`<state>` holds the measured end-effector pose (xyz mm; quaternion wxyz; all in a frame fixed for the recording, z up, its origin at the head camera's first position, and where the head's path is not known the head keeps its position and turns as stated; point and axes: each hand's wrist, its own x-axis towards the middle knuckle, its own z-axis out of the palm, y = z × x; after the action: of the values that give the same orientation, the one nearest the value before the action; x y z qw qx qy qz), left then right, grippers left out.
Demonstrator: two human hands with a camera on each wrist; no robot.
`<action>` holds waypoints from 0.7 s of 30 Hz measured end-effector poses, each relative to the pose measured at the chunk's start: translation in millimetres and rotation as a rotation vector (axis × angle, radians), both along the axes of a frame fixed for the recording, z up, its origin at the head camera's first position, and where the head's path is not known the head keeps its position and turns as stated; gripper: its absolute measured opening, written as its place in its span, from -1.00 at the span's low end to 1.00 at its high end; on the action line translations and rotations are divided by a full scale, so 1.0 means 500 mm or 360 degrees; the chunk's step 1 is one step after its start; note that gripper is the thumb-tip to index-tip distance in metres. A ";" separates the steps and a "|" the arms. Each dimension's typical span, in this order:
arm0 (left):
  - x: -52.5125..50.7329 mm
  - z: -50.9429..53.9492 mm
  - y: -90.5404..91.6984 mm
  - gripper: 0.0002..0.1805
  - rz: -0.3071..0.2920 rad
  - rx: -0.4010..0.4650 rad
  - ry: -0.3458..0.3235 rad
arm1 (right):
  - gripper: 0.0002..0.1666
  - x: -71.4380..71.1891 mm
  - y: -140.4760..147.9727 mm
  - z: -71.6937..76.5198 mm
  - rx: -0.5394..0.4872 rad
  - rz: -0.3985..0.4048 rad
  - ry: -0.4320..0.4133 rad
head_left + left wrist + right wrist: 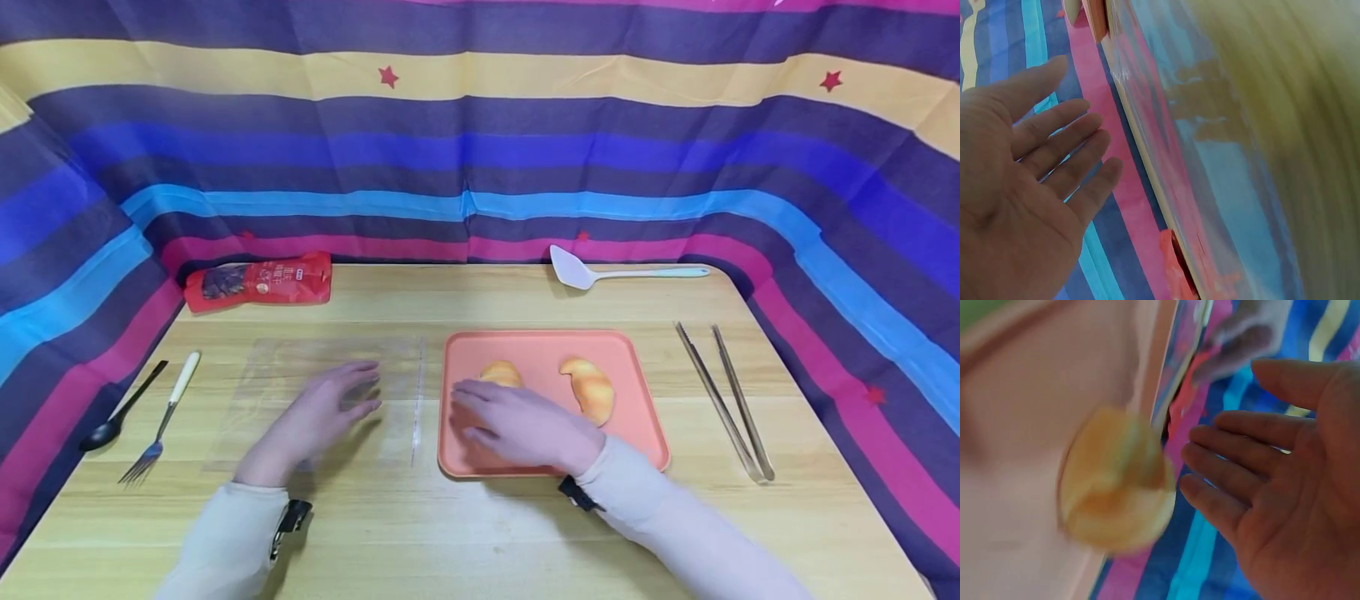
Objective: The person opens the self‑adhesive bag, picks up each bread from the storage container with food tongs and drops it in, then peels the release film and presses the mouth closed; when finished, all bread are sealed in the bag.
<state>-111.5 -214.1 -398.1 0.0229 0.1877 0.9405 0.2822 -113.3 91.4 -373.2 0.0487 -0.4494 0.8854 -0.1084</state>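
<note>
Over a clear plastic bag [397,367] lying flat on the table, my left hand [318,421] hovers with its fingers extended and nothing in them. My right hand [525,425] is above the left part of a pink tray [630,450], fingers straight, holding nothing. Two croissants lie in the tray. The left croissant [501,372] is partly hidden behind my right hand in the head view; in the right wrist view this croissant [1116,481] is blurred, just beyond the fingertips. The right croissant [592,392] lies fully visible beside the hand.
At the left lie a black spoon [108,429] and a fork [161,433] with a white handle. A red food pouch [258,282] is at the back left, a spatula [573,268] at the back right. Metal tongs [720,400] lie right of the tray. Striped cloth [465,150] surrounds the table.
</note>
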 end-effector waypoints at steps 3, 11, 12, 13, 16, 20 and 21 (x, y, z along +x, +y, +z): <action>-0.005 -0.003 0.011 -0.45 -0.0020 -0.0033 -0.0002 | -0.42 0.002 -0.041 -0.006 0.0090 0.0100 0.0030; -0.026 -0.005 0.036 -0.53 -0.0061 -0.0195 0.0077 | -0.39 0.005 -0.107 -0.019 0.0400 0.0151 0.0185; -0.029 -0.006 0.039 -0.53 -0.0068 -0.0228 0.0096 | -0.39 0.005 -0.112 -0.022 0.0421 0.0161 0.0210; -0.032 -0.007 0.041 -0.53 -0.0080 -0.0259 0.0116 | -0.39 0.005 -0.116 -0.023 0.0439 0.0170 0.0224; -0.040 -0.011 0.049 -0.53 -0.0129 -0.0367 0.0184 | -0.38 0.006 -0.127 -0.027 0.0476 0.0187 0.0245; -0.048 -0.016 0.058 -0.57 -0.0178 -0.0493 0.0240 | -0.35 0.010 -0.137 -0.032 0.0535 0.0162 0.0169; -0.050 -0.017 0.060 -0.59 -0.0182 -0.0511 0.0250 | -0.35 0.011 -0.139 -0.033 0.0547 0.0148 0.0139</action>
<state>-136.5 -183.9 -406.5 -0.0048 0.2561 0.9602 0.1114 -107.9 21.8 -389.8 0.0912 -0.4793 0.8704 0.0663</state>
